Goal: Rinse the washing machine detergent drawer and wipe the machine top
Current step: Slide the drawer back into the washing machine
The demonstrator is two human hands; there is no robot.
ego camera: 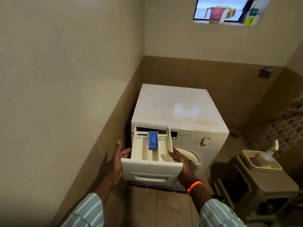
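Detergent drawer [151,154], cream, stained, blue insert [153,139]

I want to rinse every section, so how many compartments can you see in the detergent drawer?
3: a left compartment, a middle compartment holding the blue insert, and a right compartment. The detergent drawer's back end sits in the slot, so more may be hidden.

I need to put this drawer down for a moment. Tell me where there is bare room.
The machine top is bare though stained, bordered by walls behind and left. The floor strip before the machine is also bare. Crowded: the tray on the right, holding a bottle. Both hands hold the drawer.
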